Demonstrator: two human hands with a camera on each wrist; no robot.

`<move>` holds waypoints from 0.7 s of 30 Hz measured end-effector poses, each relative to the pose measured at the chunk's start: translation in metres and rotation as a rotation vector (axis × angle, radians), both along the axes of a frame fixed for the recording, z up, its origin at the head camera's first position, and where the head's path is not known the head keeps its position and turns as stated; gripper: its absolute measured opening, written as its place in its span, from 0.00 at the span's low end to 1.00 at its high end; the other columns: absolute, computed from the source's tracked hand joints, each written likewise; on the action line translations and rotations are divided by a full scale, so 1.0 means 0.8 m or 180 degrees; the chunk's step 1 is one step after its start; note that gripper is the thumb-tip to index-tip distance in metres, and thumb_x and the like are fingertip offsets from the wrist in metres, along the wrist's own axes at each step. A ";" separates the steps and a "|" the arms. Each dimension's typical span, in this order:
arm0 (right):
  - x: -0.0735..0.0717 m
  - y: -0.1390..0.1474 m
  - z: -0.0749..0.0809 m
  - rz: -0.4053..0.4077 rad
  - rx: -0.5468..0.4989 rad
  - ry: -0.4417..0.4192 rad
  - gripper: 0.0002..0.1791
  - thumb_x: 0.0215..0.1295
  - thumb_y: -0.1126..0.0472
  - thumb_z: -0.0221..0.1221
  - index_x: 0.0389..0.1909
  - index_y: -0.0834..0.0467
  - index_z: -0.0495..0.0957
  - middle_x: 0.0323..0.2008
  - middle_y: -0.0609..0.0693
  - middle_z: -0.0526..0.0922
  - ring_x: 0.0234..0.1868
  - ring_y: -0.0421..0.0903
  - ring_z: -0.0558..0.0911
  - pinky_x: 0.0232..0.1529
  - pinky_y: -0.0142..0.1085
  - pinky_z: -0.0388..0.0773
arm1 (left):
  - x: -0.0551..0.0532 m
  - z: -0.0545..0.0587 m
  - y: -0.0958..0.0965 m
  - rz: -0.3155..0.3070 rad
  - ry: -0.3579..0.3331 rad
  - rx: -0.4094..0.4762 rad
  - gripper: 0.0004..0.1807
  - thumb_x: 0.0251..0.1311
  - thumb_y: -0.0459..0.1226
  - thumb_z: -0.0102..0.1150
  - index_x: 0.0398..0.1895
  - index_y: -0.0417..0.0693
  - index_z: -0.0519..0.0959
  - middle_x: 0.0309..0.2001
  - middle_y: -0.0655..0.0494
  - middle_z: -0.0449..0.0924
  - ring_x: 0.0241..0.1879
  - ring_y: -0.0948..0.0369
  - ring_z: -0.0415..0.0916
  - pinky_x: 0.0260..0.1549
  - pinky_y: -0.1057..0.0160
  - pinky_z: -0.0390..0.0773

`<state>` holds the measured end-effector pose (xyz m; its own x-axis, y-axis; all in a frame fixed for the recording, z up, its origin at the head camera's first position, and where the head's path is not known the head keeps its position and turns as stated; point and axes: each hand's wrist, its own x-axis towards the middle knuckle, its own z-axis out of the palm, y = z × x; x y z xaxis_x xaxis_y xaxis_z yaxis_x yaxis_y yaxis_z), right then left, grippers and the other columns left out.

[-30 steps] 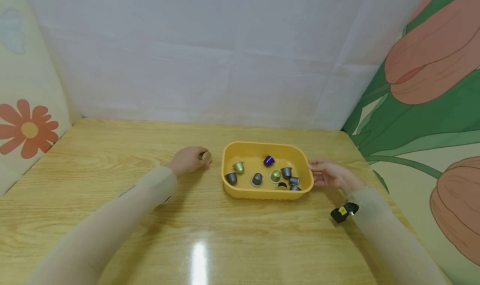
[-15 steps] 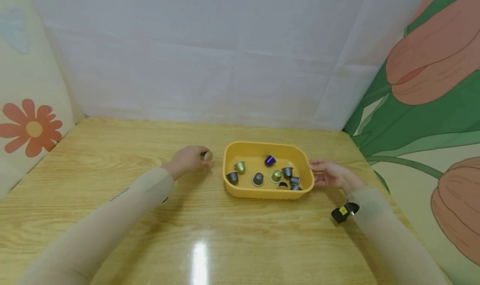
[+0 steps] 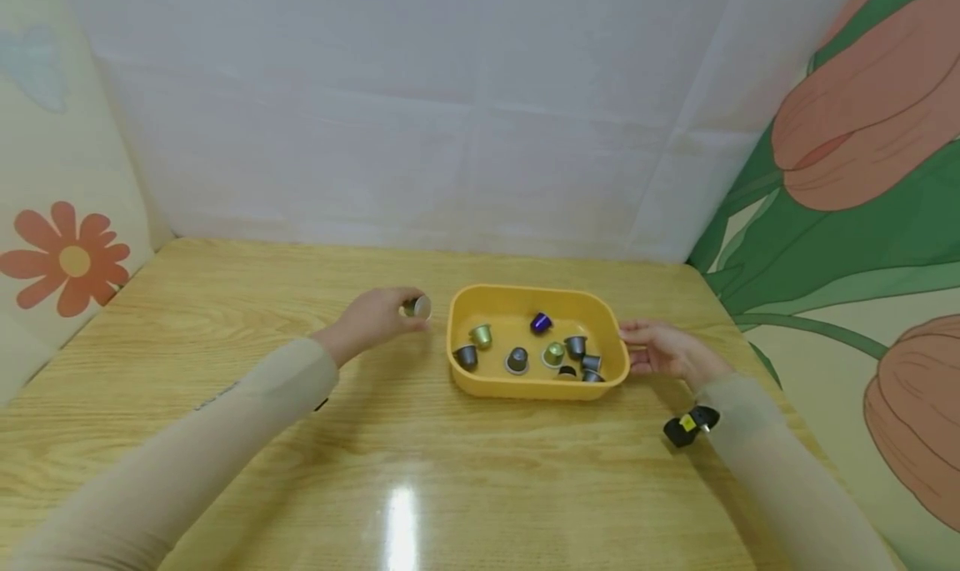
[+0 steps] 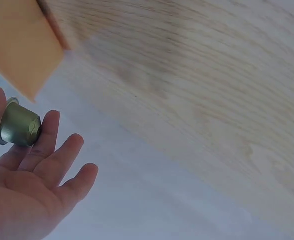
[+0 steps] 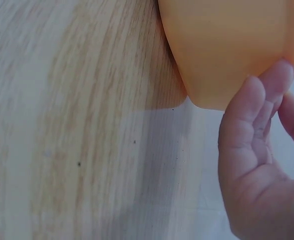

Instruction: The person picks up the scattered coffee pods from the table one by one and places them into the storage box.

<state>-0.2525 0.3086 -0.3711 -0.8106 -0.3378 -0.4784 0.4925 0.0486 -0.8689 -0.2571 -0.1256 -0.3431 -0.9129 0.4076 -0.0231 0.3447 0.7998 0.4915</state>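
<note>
My left hand pinches an olive-green coffee capsule between thumb and fingertips, left of the yellow tub. In the left wrist view the capsule's rim faces the thumb, and the outer fingers spread away from it. Against the tub's right outer wall lie the extended fingers of my right hand. Inside the tub are several capsules: a blue capsule towards the back, a light green capsule at the left, another green capsule and several dark grey ones, among them a grey capsule standing rim down.
The tub stands on a wood-grain table. Behind the table hangs a white sheet. Flower-patterned cloth borders the right side, with more at the left. A small black device is strapped at my right wrist.
My left hand has risen slightly and shifted a little to the right with the capsule, turning its flat face more towards the tub. My right hand stays at the tub's wall.
</note>
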 end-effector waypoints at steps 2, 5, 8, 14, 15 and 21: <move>0.000 0.000 0.000 -0.0005 0.0011 -0.0003 0.10 0.77 0.65 0.44 0.43 0.55 0.75 0.33 0.48 0.84 0.32 0.43 0.84 0.36 0.35 0.82 | 0.003 0.004 0.003 -0.0023 0.0009 0.0024 0.31 0.64 0.46 0.62 0.62 0.33 0.71 0.57 0.38 0.76 0.57 0.43 0.72 0.57 0.43 0.70; 0.000 0.000 0.000 -0.0006 0.0029 -0.0002 0.10 0.77 0.65 0.45 0.42 0.55 0.75 0.33 0.48 0.84 0.32 0.43 0.84 0.36 0.35 0.82 | 0.006 0.010 0.007 -0.0037 -0.0011 0.0090 0.30 0.65 0.46 0.61 0.62 0.34 0.71 0.57 0.39 0.76 0.57 0.43 0.72 0.56 0.44 0.71; 0.000 0.000 0.000 0.0010 0.0038 0.0009 0.10 0.77 0.64 0.45 0.42 0.54 0.76 0.33 0.47 0.84 0.32 0.43 0.84 0.36 0.35 0.82 | 0.007 0.012 0.012 -0.0021 -0.0069 0.0167 0.31 0.65 0.47 0.61 0.63 0.34 0.71 0.58 0.39 0.75 0.58 0.44 0.71 0.57 0.44 0.70; 0.000 0.000 -0.001 0.0034 0.0029 0.0027 0.10 0.77 0.64 0.45 0.42 0.54 0.76 0.34 0.47 0.84 0.32 0.43 0.84 0.36 0.35 0.82 | 0.008 0.016 0.019 -0.0018 -0.0103 0.0304 0.29 0.65 0.48 0.60 0.62 0.37 0.72 0.55 0.41 0.77 0.52 0.47 0.73 0.51 0.46 0.74; 0.000 0.000 -0.001 0.0025 0.0029 0.0024 0.10 0.77 0.64 0.45 0.42 0.54 0.76 0.33 0.47 0.83 0.32 0.43 0.84 0.36 0.35 0.82 | 0.008 0.017 0.020 -0.0020 -0.0093 0.0314 0.29 0.65 0.48 0.60 0.62 0.37 0.72 0.54 0.42 0.77 0.49 0.48 0.74 0.48 0.47 0.74; 0.000 0.001 -0.001 0.0017 0.0009 0.0005 0.12 0.77 0.64 0.44 0.41 0.53 0.77 0.33 0.47 0.83 0.32 0.43 0.84 0.35 0.35 0.82 | 0.010 0.022 0.028 -0.0055 -0.0084 0.0380 0.29 0.64 0.48 0.61 0.62 0.38 0.73 0.51 0.45 0.78 0.41 0.54 0.73 0.40 0.54 0.75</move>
